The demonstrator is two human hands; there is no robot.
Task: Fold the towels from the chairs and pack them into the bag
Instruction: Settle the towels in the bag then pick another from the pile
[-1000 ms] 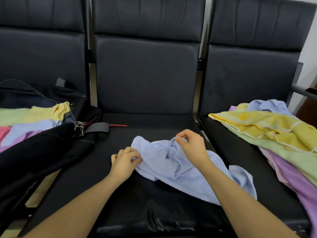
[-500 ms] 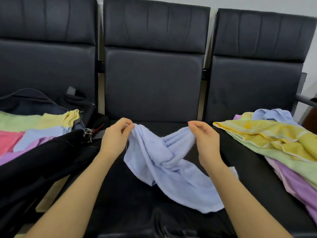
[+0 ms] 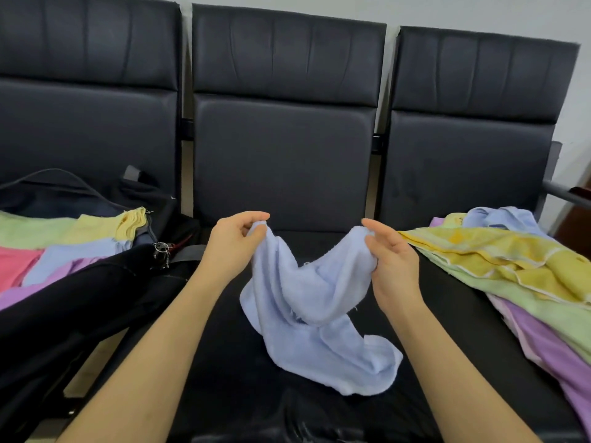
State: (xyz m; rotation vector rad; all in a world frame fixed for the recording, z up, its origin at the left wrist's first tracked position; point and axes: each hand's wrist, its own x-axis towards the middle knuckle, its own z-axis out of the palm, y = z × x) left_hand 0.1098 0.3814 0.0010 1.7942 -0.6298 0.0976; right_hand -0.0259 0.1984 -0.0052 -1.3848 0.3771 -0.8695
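Towel corners were what we had hold of: our left hand point(image 3: 235, 247) pinched one bunched end of the light blue towel point(image 3: 315, 314) between thumb and curled fingers point(image 3: 256, 217), and our right hand point(image 3: 391, 260) gripped the other bunched end, its fingers point(image 3: 375, 227) bent round the cloth. We held both ends up above the middle chair seat point(image 3: 224, 362), apart from each other, so the towel sagged between them in a twisted loop, and its lower part trailed down to rest crumpled on the black seat toward our right forearm. To our left, on the neighbouring chair, lay the open black bag point(image 3: 80, 302), with folded towels showing inside it: a green one point(image 3: 28, 233), a pale yellow one point(image 3: 105, 230), a pink one point(image 3: 16, 263), a light blue one point(image 3: 73, 255) and a lilac one point(image 3: 38, 286). A small metal clasp point(image 3: 161, 251) hung at the bag's edge nearest the middle chair. On the chair to our right sat a loose heap of unfolded towels, a yellow towel point(image 3: 499, 251) on top, a green towel point(image 3: 527, 298) under it, a purple towel point(image 3: 550, 346) lowest and nearest us, and another light blue towel point(image 3: 505, 219) bunched at the back. Three black padded backrests point(image 3: 281, 139) stood behind it all.
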